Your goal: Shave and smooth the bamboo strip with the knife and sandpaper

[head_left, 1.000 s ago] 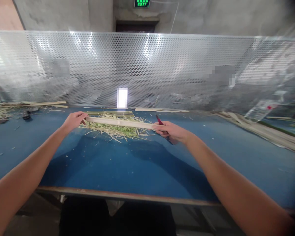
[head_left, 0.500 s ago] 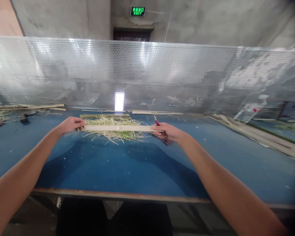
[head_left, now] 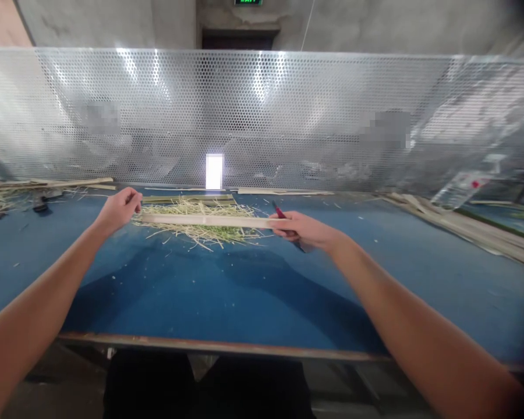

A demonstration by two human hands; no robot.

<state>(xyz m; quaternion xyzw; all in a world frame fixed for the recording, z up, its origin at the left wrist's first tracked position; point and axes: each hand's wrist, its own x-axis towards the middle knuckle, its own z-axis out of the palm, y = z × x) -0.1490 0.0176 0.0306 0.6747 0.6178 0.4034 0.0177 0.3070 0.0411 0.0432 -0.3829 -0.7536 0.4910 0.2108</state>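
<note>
A long pale bamboo strip (head_left: 209, 220) is held level above a heap of thin shavings (head_left: 201, 235). My right hand (head_left: 308, 230) is closed on the strip's right end. The same hand also grips a slim dark-red tool (head_left: 280, 213); its pointed tip sticks up past the fingers, a dark part shows below the hand, and its kind is unclear. Beside and slightly above the strip's left end is my left hand (head_left: 120, 210), fingers curled closed, apart from the strip, with nothing visible in them.
Behind the blue table (head_left: 192, 302) rises a perforated metal screen (head_left: 166, 116). A flat greenish strip (head_left: 187, 199) lies behind the shavings. More strips (head_left: 454, 224) and a clear plastic bottle (head_left: 463, 187) are at the right. At the far left lie strips and shavings (head_left: 2, 201) with a dark object (head_left: 40, 203).
My left hand has let go of the bamboo strip's left end and moved slightly left and up. My right hand still holds the strip and the tool. The camera view has tipped down slightly.
</note>
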